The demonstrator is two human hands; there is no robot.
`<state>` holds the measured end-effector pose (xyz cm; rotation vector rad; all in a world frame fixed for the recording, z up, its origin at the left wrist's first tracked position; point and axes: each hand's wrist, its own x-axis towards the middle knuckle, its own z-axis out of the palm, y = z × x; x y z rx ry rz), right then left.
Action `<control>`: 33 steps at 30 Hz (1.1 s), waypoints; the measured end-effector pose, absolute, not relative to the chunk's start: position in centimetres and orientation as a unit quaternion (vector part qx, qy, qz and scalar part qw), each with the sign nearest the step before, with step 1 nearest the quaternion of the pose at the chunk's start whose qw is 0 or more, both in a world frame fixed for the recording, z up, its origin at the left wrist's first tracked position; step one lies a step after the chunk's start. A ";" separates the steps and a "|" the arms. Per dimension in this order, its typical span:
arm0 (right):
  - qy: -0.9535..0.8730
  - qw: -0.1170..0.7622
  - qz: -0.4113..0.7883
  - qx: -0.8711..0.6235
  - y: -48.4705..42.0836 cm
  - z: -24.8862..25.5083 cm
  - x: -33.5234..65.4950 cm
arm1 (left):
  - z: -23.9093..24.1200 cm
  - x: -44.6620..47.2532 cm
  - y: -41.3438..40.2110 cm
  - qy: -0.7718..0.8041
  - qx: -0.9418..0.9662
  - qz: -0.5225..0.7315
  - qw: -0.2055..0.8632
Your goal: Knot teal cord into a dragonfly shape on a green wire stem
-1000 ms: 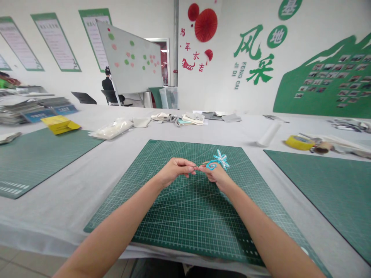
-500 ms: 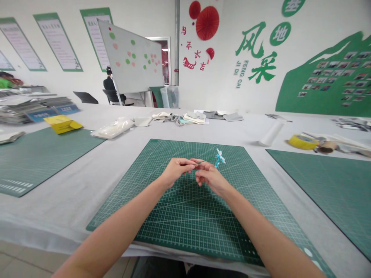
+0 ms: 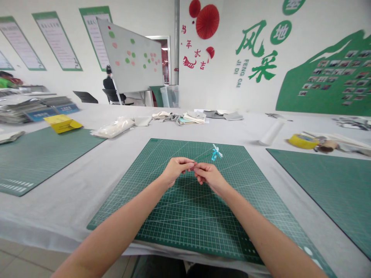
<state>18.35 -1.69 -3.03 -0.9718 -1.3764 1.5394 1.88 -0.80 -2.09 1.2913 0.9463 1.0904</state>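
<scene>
A small blue and white flower [image 3: 216, 153] on a thin green stem [image 3: 204, 157] is held above the green cutting mat [image 3: 191, 220]. My left hand [image 3: 177, 170] pinches the stem near its lower end, thumb against forefinger. Close beside it, my right hand [image 3: 209, 175] is closed too, its thumb and forefinger meeting the left fingertips at the stem. The blossom points away to the right, beyond my right knuckles. What exactly lies between the fingertips is too small to make out.
A second cutting mat [image 3: 43, 154] carries a yellow packet [image 3: 63, 123] on the left; a third mat [image 3: 327, 193] lies right. Behind are a plastic bag [image 3: 113, 128], cloth pieces [image 3: 194, 117], a white roll [image 3: 272, 132] and yellow tape [image 3: 303, 141]. A person [image 3: 109, 83] sits near the whiteboard.
My right hand has closed in, its thumb and forefinger now together at the left fingertips. The flower has swung slightly left and its stem now lies beyond the right hand.
</scene>
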 end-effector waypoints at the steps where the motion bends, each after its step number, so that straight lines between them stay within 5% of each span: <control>1: -0.551 0.415 0.611 -0.388 -1.7 -3.1 18.4 | -2.1 1.9 -0.8 0.400 0.550 0.462 0.568; 24: -0.653 0.392 0.495 -0.418 -1.4 -3.2 18.4 | -2.1 1.9 -0.7 0.454 0.623 0.494 0.401; 33: -0.674 0.382 0.462 -0.431 -1.4 -3.3 18.6 | -1.7 2.2 -1.1 0.427 0.563 0.491 0.511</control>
